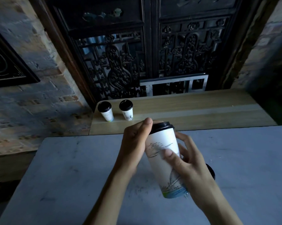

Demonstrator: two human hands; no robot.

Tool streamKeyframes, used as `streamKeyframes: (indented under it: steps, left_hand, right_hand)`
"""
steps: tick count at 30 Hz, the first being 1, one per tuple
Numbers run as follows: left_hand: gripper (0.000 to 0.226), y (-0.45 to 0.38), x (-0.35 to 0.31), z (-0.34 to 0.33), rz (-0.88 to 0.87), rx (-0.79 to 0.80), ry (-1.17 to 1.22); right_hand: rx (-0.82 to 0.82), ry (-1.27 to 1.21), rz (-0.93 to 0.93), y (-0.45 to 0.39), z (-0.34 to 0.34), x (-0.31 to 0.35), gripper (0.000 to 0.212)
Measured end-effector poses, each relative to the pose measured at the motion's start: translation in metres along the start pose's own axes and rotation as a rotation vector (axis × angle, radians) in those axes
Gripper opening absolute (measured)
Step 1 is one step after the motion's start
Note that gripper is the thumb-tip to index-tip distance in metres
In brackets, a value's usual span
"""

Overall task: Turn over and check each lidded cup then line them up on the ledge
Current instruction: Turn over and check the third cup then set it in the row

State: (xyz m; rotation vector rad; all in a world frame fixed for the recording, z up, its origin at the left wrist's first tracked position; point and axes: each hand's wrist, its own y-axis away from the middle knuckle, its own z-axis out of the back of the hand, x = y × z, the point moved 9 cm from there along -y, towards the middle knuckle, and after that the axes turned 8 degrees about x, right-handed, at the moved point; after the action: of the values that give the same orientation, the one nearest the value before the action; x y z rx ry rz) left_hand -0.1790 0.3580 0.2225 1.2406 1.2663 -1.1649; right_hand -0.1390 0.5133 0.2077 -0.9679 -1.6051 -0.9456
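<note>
I hold a tall white paper cup (165, 161) with a black lid and a line drawing, above the grey table (72, 176). The cup is tilted, lid pointing away from me. My left hand (135, 143) wraps its upper part near the lid. My right hand (185, 161) grips its right side, thumb across the drawing. Two more white cups with black lids, one (105, 110) at the left and one (126, 109) beside it, stand upright on the wooden ledge (193, 109). A black lid of another cup (212, 172) peeks out behind my right wrist.
A dark carved wooden screen (145, 54) rises behind the ledge, with a small metal frame (174, 86) at its foot. Brick wall with a framed picture (5, 69) lies to the left. The ledge stretches bare to the right of the two cups.
</note>
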Motion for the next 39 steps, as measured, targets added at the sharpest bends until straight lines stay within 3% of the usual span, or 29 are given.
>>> streamKeyframes:
  steps: [3,5,10,13,19,21,25,28,32,39]
  left_hand:
    - [0.074,0.000,0.003,-0.007,0.005,0.058,0.142]
    - [0.066,0.001,0.003,-0.011,-0.011,0.086,0.159]
    - [0.076,-0.001,0.002,-0.006,-0.049,0.043,0.065]
    - [0.046,0.001,-0.002,-0.005,-0.103,0.062,-0.103]
    - [0.046,0.005,-0.003,-0.014,-0.125,0.109,-0.183]
    - [0.057,0.007,0.001,-0.017,-0.120,0.128,-0.163]
    - [0.101,0.006,0.022,-0.008,-0.039,0.079,-0.089]
    - [0.114,0.000,0.041,0.004,0.043,0.033,-0.027]
    - [0.097,-0.017,0.066,0.028,0.078,-0.012,0.026]
    - [0.077,-0.075,0.110,0.062,0.154,0.024,0.034]
  right_hand:
    - [0.086,-0.371,-0.079,0.000,-0.005,-0.008,0.063]
    - [0.167,-0.468,-0.120,0.000,-0.010,-0.011,0.063]
    - [0.058,-0.306,-0.054,-0.010,0.008,-0.014,0.043]
    - [0.016,-0.054,0.057,-0.014,0.018,-0.005,0.030]
    - [0.106,0.043,0.134,-0.018,0.020,0.005,0.057]
    - [0.123,0.038,0.141,-0.021,0.021,0.005,0.062]
    - [0.151,0.065,0.148,-0.036,0.022,-0.002,0.045]
    - [0.180,0.066,0.130,-0.051,0.020,-0.012,0.046]
    - [0.199,0.149,0.092,-0.075,0.015,-0.025,0.042]
    - [0.116,0.142,-0.151,-0.141,0.018,-0.072,0.024]
